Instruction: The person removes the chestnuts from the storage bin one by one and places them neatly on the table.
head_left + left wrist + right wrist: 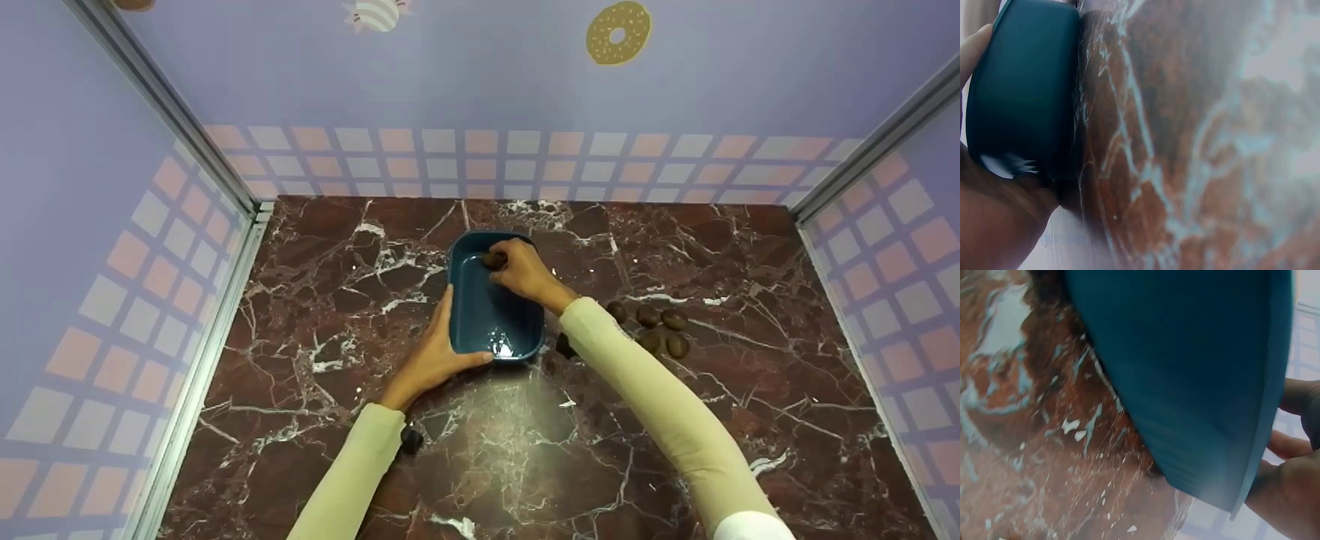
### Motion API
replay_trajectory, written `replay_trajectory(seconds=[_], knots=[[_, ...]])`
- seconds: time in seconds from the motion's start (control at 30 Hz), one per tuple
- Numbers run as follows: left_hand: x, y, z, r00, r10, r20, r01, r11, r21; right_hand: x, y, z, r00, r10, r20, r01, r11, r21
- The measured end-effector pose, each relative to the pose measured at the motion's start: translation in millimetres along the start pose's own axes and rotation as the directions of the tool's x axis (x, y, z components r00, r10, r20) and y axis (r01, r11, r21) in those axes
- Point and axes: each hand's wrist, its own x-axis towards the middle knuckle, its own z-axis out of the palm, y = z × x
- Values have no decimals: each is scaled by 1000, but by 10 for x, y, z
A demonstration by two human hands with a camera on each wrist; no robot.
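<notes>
A deep blue rectangular dish [491, 311] stands on the marble surface, its long side pointing away from me. My left hand [435, 349] braces its near left corner, with straight fingers along the left wall and the thumb along the near rim. Over the far end of the dish, my right hand [523, 271] pinches a brown oval kiwi [493, 260]. In the right wrist view, the dish wall partly blocks the hand, and the dark kiwi [1312, 419] shows at the edge. Several more kiwis [674, 319] lie grouped right of the dish, partly beside the right sleeve.
Dark red marble with white veins [337, 300] forms the work surface. Lilac panels with pink and white squares [480, 154] enclose it at the back and both sides. A metal rail [225, 352] runs along the left edge.
</notes>
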Motion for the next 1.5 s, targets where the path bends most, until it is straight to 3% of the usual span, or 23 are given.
replay_trajectory(seconds=[0.2,0.4,0.63,1.0,1.3,1.5], knots=[[-2,5,4,1000,7,1,-7,1000,9,17,13,97,1000,24,13,-23,999,-46],[0,5,-10,1000,11,-4,-11,1000,11,8,6,187,998,-7,68,8,1000,-13],[9,-6,-7,1000,27,-7,-27,999,36,50,47,302,999,-14,41,15,999,-40],[-5,30,-3,1000,-13,-8,13,1000,10,87,43,428,999,-51,16,52,997,-51],[16,50,-1,1000,-13,-6,13,999,33,-17,11,387,998,-54,44,60,987,-148],[2,12,-6,1000,-5,-5,5,1000,18,-157,-71,281,994,-88,58,96,984,-151]])
